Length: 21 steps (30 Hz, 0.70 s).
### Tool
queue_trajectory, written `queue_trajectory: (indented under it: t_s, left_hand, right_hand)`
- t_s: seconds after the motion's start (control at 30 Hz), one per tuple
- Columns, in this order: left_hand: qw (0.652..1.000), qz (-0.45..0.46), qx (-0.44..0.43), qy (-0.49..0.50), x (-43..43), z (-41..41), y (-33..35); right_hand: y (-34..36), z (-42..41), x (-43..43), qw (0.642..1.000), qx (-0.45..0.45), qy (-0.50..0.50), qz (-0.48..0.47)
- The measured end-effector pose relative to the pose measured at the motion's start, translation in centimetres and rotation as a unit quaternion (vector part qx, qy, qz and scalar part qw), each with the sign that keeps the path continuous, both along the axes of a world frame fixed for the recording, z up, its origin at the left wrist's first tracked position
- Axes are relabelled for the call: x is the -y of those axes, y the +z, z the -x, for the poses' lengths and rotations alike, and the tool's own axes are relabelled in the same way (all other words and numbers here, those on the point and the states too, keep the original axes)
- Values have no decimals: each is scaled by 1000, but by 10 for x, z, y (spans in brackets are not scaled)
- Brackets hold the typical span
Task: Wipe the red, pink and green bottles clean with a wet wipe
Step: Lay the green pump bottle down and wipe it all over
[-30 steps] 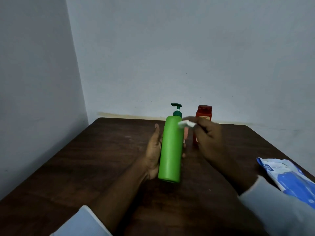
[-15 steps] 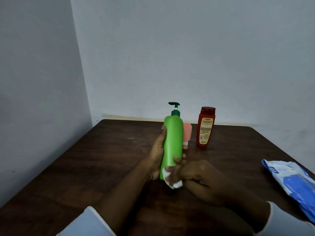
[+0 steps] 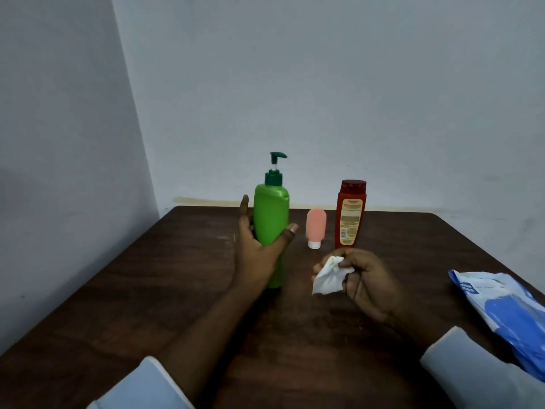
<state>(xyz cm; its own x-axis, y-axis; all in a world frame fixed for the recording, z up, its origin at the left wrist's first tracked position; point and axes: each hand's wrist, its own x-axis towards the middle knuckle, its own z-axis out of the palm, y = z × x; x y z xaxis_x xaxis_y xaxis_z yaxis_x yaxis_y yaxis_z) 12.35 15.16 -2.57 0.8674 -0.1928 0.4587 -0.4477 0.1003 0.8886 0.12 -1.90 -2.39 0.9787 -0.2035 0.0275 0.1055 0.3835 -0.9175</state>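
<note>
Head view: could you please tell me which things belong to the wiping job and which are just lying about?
In the job: green bottle, gripped by the left hand; pink bottle; red bottle; wet wipe, pinched in the right hand.
Lying about: blue-and-white packet on the table.

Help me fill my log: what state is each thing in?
green bottle, upright, gripped by left hand
pink bottle, standing on its white cap, untouched
red bottle, upright, cap on
wet wipe, crumpled, pinched in right hand
wipe pack, lying flat on table
</note>
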Motion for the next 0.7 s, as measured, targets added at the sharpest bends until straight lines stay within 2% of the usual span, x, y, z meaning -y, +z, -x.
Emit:
queue_trajectory:
  t_s: [0.03,0.07,0.17,0.27,0.37,0.47,0.53,0.6,0.67,0.7]
  left_hand:
    - [999,-24,11,24,0,-2,-4]
    - [998,-39,14,39,1,-3,-7]
    - [999,-38,-14,27,-3,-2,-6]
    - [998,-26,-53,-39,-11,-7,-8]
    - [993,-41,-72,-82,-13,-11,-12]
    - [986,1,-131,-106,-8,-6,-8]
    - [950,45,-236,-199,-5,1,0]
    - [873,107,-344,-329,-6,7,7]
    - [803,147,-385,-429,-7,13,12]
    - [785,151,-385,-461,-5,15,13]
  right_hand:
    - [2,2,-2,998,-5,-11,54]
    - [3,3,-1,998,-7,-6,68]
    - [0,1,1,998,-20,-28,61]
    - [-4,-2,4,996,-33,-55,59]
    - [-5,-4,4,994,-49,-95,13]
    - [-4,-5,1,993,-39,-111,12]
    - [0,-7,0,989,-13,-144,-7]
    - [8,-8,0,981,6,-192,-39]
    - [17,-9,1,966,34,-255,-25]
    - [22,-10,3,953,58,-297,27]
